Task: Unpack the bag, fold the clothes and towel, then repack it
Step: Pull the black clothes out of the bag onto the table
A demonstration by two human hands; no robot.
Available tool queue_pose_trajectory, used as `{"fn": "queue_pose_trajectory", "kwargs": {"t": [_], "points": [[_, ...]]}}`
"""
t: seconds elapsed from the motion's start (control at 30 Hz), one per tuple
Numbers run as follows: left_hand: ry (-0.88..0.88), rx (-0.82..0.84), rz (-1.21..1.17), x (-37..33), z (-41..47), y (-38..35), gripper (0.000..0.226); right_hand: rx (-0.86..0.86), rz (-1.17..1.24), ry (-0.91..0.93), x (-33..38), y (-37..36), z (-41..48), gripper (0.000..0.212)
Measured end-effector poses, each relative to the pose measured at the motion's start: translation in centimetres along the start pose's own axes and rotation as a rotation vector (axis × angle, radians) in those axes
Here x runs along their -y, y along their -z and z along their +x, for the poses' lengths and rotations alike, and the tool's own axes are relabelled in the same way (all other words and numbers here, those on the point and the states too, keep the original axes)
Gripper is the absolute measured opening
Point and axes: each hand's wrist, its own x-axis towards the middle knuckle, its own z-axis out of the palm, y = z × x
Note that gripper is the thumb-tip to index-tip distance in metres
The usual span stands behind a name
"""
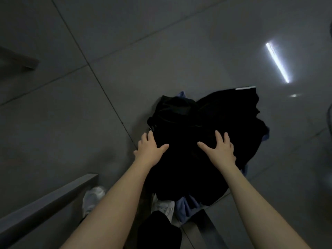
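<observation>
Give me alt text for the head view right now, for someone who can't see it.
Both bare hands, left hand and right hand, press flat with fingers spread on a heap of black clothes lying on a dim grey tiled floor. Blue fabric peeks out from under the heap, and white shoes show at the bottom.

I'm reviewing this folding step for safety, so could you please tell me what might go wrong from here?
1. The black fabric pile is very dark in this dim light, so the left hand and right hand, pressed flat on it, may miss seams or layers.
2. Blue cloth trails near the white shoe and could be stepped on.
3. Everything lies on the grey tiled floor and may pick up dirt.
</observation>
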Motion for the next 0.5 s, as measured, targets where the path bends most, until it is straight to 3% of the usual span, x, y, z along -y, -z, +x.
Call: {"fn": "queue_pose_trajectory", "kwargs": {"t": [0.27,0.5], "points": [[0.016,-0.035,-0.075,0.2,5.2,-2.7,0.091,0.002,-0.006,-0.231,-4.5,-2.3,5.7,0.113],[-0.026,-0.063,-0.114,-1.1,7.5,-4.6,0.093,0.065,0.315,-0.318,-5.5,-5.4,8.2,0.104]]}}
